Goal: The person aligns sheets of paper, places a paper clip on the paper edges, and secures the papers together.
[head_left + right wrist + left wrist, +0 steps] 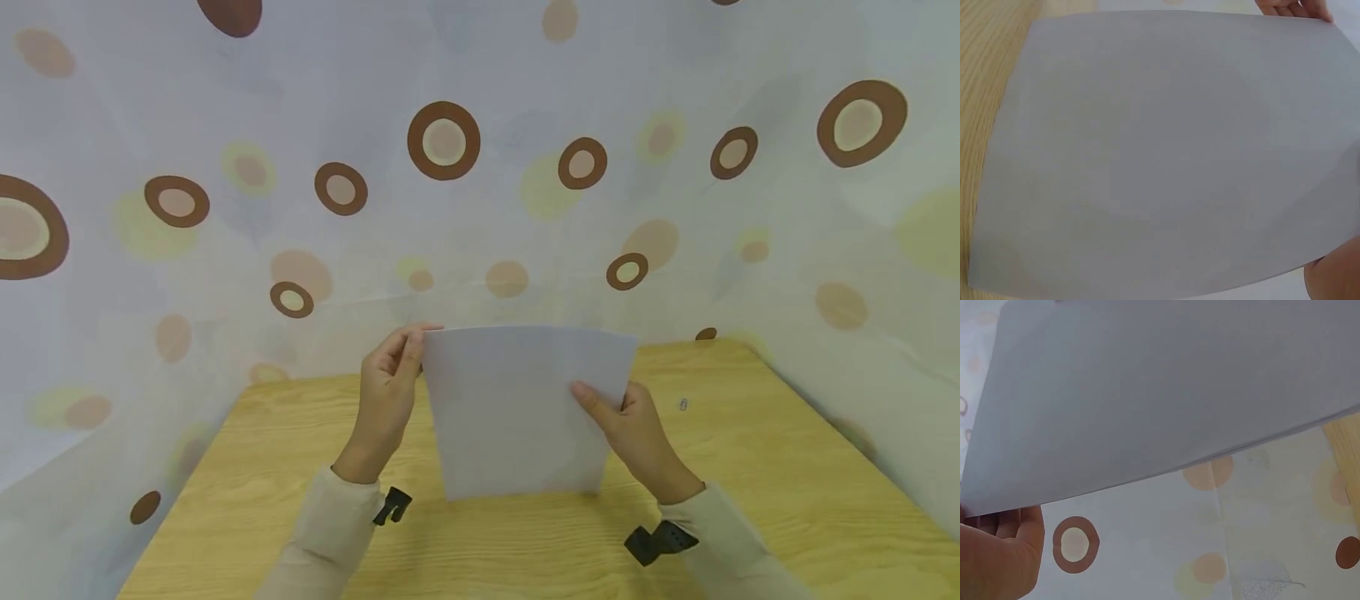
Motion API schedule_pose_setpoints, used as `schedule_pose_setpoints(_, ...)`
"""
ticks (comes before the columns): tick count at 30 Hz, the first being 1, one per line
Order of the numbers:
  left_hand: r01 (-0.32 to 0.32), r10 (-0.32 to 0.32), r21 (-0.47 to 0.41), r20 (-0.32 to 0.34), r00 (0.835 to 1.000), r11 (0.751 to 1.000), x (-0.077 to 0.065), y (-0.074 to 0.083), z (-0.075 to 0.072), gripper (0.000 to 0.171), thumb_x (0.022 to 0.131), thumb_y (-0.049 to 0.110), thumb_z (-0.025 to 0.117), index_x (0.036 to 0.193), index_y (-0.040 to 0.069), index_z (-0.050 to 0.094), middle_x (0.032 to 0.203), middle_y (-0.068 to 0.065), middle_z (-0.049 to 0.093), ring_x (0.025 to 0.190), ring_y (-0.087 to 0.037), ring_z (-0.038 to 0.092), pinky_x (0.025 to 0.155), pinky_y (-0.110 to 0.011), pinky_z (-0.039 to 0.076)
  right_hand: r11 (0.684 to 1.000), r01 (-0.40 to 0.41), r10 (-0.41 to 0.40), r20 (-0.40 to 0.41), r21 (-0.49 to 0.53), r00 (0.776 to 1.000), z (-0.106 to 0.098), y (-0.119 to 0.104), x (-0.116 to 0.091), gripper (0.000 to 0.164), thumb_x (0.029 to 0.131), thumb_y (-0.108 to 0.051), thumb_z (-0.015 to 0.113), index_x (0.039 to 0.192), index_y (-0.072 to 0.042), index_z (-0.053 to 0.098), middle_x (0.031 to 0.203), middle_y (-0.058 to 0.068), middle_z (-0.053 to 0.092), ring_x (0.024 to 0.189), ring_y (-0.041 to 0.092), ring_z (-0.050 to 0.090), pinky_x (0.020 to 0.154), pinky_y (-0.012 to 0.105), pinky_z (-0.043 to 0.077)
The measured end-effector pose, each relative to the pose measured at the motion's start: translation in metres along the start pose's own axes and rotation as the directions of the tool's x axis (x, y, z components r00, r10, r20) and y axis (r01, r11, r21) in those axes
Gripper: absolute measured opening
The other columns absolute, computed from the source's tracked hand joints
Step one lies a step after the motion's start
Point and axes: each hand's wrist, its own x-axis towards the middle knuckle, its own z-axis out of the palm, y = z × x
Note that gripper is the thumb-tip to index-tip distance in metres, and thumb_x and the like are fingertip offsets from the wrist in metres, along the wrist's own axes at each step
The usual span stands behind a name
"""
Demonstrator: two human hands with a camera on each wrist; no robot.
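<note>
Blank white paper (pixel 525 408) is held up above the table, its lower edge toward me. At its upper left corner my left hand (pixel 388 387) pinches it between thumb and fingers. My right hand (pixel 637 429) grips the right edge, thumb across the front and fingers behind. In the left wrist view, a thin doubled line runs along part of the edge of the paper (pixel 1166 387). The right wrist view has the broad face of the paper (pixel 1160 156) bowing slightly, with the left hand (pixel 1294 7) at the far corner.
A small metallic piece, like a paper clip, (pixel 683 404) lies on the wooden table (pixel 300 467) to the right of the paper. Behind and on both sides, a white covering with brown and yellow circles (pixel 480 233) closes in the table. Black straps (pixel 660 542) sit at both wrists.
</note>
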Motion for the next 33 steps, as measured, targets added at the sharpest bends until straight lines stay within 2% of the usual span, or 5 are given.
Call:
schedule_pose_setpoints(7,0.042,-0.042,0.002,-0.013,0.999,0.999,-0.001,-0.001,0.003,0.031,0.093,0.025,0.046,0.103,-0.001,0.060,0.084,-0.004,0.059,0.076,-0.015,0.055,0.069,-0.025,0.048,0.999,-0.032,0.032,0.015,-0.008,0.999,-0.001,0.003,-0.003,0.026,0.090,-0.022,0.052,0.108,-0.003,0.054,0.101,0.010,0.063,0.089,0.024,0.062,0.071,0.037,0.051)
schedule_pose_setpoints(17,0.194,-0.191,0.000,0.180,0.965,0.981,-0.010,-0.015,0.008,0.027,0.089,0.023,0.054,0.099,-0.001,0.061,0.090,-0.012,0.065,0.080,-0.023,0.063,0.070,-0.036,0.051,0.996,-0.080,0.081,0.055,-0.029,0.995,-0.005,0.009,-0.013,0.025,0.091,-0.025,0.051,0.109,-0.007,0.053,0.104,0.010,0.062,0.092,0.024,0.061,0.073,0.037,0.050)
schedule_pose_setpoints(25,0.210,-0.204,-0.007,0.207,0.957,0.978,-0.008,-0.016,0.007,0.026,0.087,0.022,0.057,0.098,-0.001,0.061,0.094,-0.012,0.064,0.082,-0.025,0.063,0.072,-0.038,0.050,0.998,-0.054,0.057,0.126,-0.023,0.990,-0.009,0.010,-0.012,0.025,0.091,-0.020,0.052,0.112,-0.008,0.051,0.107,0.010,0.060,0.095,0.023,0.060,0.075,0.036,0.050)
schedule_pose_setpoints(30,0.209,-0.206,0.001,0.169,0.964,0.978,-0.007,-0.015,0.005,0.027,0.086,0.025,0.059,0.096,0.000,0.062,0.093,-0.011,0.063,0.082,-0.024,0.062,0.072,-0.037,0.050,0.987,-0.025,0.079,0.345,-0.157,0.935,-0.032,0.025,-0.012,0.042,0.089,-0.017,0.055,0.128,-0.013,0.041,0.122,0.010,0.050,0.107,0.024,0.053,0.082,0.035,0.047)
schedule_pose_setpoints(33,0.211,-0.209,0.003,0.161,0.965,0.977,-0.007,-0.014,0.004,0.029,0.085,0.027,0.059,0.095,0.000,0.061,0.093,-0.011,0.064,0.081,-0.024,0.063,0.072,-0.037,0.050,0.942,0.004,0.138,0.400,-0.335,0.906,-0.060,0.040,-0.014,0.053,0.090,-0.022,0.054,0.136,-0.012,0.030,0.129,0.013,0.043,0.114,0.030,0.046,0.087,0.040,0.044)
